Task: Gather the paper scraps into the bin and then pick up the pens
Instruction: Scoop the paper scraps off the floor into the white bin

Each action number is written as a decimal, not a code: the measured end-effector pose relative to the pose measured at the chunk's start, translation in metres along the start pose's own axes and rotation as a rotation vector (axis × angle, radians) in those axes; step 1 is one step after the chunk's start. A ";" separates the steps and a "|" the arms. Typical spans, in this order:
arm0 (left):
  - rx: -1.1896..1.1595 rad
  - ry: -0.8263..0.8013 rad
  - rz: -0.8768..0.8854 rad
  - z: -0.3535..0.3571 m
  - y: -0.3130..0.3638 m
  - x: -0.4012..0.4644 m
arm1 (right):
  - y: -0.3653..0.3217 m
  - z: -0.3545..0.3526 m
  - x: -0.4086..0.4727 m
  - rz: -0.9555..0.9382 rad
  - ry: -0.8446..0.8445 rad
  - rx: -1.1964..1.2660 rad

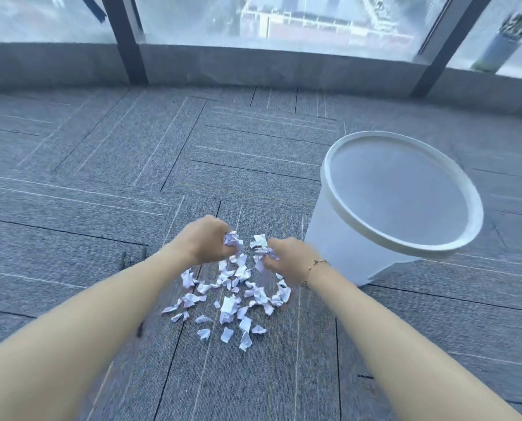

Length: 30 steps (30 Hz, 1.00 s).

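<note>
Both bare forearms reach forward and down, close together; the left hand (206, 240) and right hand (287, 258) are each curled into a fist clutching paper scraps (232, 299)

White paper scraps (227, 299) tinged with lilac are seen on grey carpet (101, 177) patterned with thin pale lines; the bin (338, 238) is white, the bracelet (314, 267) gold.

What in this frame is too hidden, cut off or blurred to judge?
- Head view: pens partly hidden behind the left forearm; their count is unclear.
- How much paper each fist holds: the fingers of the left hand and right hand cover it.
- Bin base on the far side hidden by its own body.
</note>
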State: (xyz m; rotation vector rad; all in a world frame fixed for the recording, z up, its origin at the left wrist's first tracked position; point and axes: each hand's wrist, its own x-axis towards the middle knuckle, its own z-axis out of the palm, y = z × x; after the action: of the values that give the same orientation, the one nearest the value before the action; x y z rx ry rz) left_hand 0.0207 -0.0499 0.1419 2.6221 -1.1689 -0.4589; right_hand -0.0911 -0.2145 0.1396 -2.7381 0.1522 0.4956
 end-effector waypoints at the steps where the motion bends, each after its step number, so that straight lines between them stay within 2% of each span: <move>1: -0.003 0.017 0.015 -0.010 0.003 0.002 | -0.002 -0.009 -0.001 -0.001 0.020 0.007; 9: 0.024 0.166 0.109 -0.086 0.017 0.015 | -0.010 -0.082 -0.017 -0.014 0.151 -0.006; 16: 0.029 0.229 0.186 -0.133 0.069 0.039 | 0.010 -0.159 -0.036 0.044 0.280 0.076; 21: 0.022 0.213 0.261 -0.138 0.123 0.078 | 0.054 -0.188 -0.053 0.099 0.314 0.143; 26: -0.005 0.156 0.373 -0.127 0.179 0.120 | 0.110 -0.196 -0.061 0.238 0.268 0.088; 30: 0.029 0.104 0.369 -0.105 0.215 0.146 | 0.141 -0.195 -0.062 0.293 0.251 0.123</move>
State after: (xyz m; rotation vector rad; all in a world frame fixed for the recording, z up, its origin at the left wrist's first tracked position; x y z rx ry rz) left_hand 0.0065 -0.2916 0.2837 2.3423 -1.5863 -0.2299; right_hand -0.1106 -0.4138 0.2870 -2.6574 0.6321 0.2046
